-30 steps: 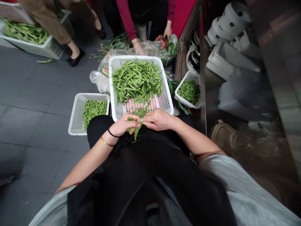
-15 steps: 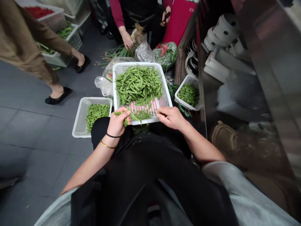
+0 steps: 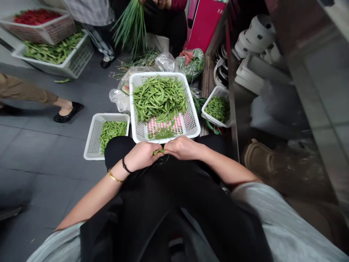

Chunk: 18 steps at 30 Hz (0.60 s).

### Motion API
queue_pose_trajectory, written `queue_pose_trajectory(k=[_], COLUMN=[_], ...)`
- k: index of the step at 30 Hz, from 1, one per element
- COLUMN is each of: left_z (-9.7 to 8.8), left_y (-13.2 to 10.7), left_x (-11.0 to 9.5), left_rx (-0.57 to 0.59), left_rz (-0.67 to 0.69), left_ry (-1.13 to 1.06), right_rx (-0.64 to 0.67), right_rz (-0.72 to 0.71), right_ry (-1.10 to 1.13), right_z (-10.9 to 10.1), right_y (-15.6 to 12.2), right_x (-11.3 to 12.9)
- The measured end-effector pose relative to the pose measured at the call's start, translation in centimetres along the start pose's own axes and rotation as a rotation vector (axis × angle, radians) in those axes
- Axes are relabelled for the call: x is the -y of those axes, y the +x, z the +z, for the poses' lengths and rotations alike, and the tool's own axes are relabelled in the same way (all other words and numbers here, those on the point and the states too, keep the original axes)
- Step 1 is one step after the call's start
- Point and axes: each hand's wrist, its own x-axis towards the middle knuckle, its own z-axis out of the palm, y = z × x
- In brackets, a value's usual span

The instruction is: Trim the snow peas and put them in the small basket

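Both my hands meet over my lap, just in front of the big white basket (image 3: 194, 123). My left hand (image 3: 141, 155) and my right hand (image 3: 182, 147) are closed, pinching a green pea pod (image 3: 158, 152) between them; only its middle shows. The big basket holds a heap of green pea pods (image 3: 159, 97) and a small pile of thin green trimmings (image 3: 162, 134) at its near edge. A smaller white basket (image 3: 92, 138) to the left holds more pods (image 3: 112, 130).
Another small white basket of greens (image 3: 218, 108) stands on the right by a metal counter. Plastic bags (image 3: 166, 62) and scallions lie beyond the big basket. A person holding scallions sits at the far end; another person's foot (image 3: 67, 112) is on the left. Crates of vegetables (image 3: 54, 54) stand far left.
My hands, apart at the basket's near edge half a second ago, have come back together over my lap on one pod. The person on the left has walked off leftward.
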Motion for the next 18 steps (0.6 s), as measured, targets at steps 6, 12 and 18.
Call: queue_pose_trajectory(k=[6,12,18], left_z=[0.9,-1.5,-1.2], left_y=[1.6,1.7,2.7], left_x=[2.0,5.1,5.5], left_rx=[-0.118,-0.388,-0.199], left_rz=[-0.372,-0.354,-0.423], left_ry=[-0.644,-1.234,-1.564], right_rx=[-0.309,0.072,0.082], right_rz=[0.173,0.228,0.462], right_ry=[0.169,0.256,-0.057], right_z=[0.8,-1.7,-1.7], right_y=[-0.5,-3.1,1.2], right_x=[-0.6,-3.0,-8.2])
